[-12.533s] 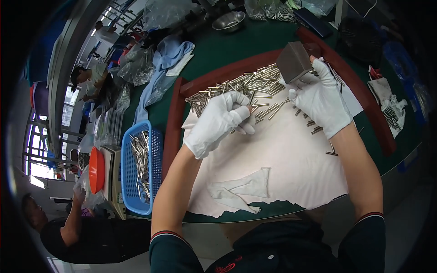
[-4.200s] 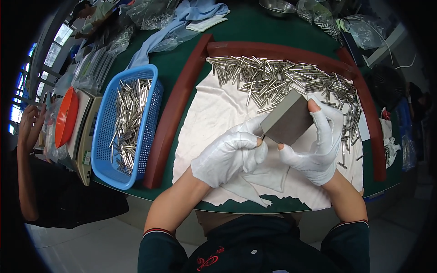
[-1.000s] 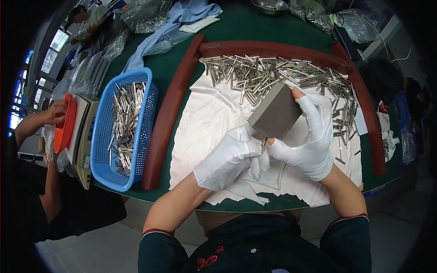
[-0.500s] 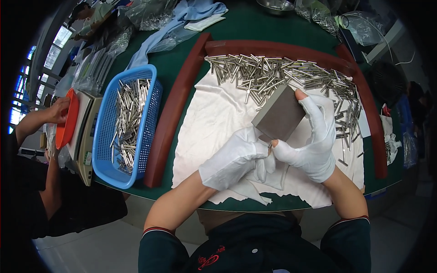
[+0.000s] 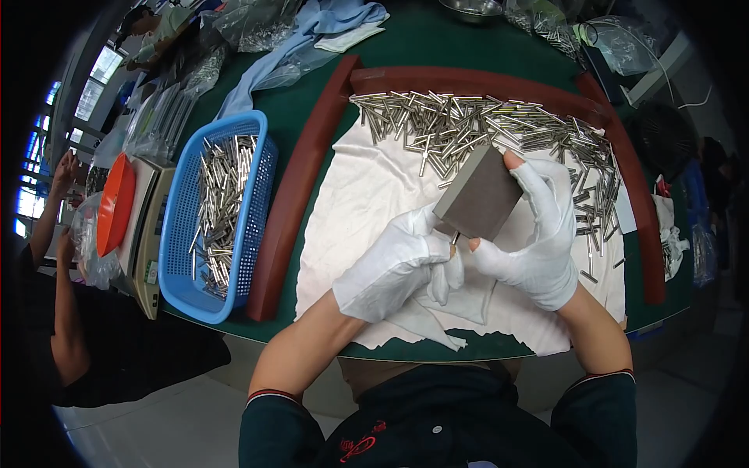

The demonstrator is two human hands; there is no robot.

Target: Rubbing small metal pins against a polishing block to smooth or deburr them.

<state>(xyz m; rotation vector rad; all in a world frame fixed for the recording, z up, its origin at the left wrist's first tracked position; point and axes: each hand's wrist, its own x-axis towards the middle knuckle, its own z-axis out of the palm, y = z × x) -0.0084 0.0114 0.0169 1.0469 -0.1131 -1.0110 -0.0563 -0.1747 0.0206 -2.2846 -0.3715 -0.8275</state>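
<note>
My right hand point(image 5: 537, 269), in a white glove with bare fingertips, is closed on a grey rectangular block point(image 5: 490, 191). The block is tilted above a white cloth point(image 5: 343, 226), its edges between thumb and fingers. Close to the block's lower corner, my left hand point(image 5: 390, 269), gloved the same way, pinches a small metal pin point(image 5: 455, 237). Only the pin's upper end shows; whether it touches the block I cannot tell. Beyond my hands, many loose metal pins point(image 5: 445, 129) are heaped along the far and right sides of the cloth.
A dark red raised border point(image 5: 292, 207) frames the cloth on three sides. Left of it stands a blue basket point(image 5: 173, 242) of metal pins. Farther left are a scale point(image 5: 148, 257), an orange tray point(image 5: 115, 207) and a co-worker's arms. Plastic bags and a blue cloth point(image 5: 320, 23) lie behind.
My left hand has drawn slightly left from my right thumb, and the pin's end shows more plainly. The block stays nearly still. At left, the co-worker's hand has left the orange tray and risen.
</note>
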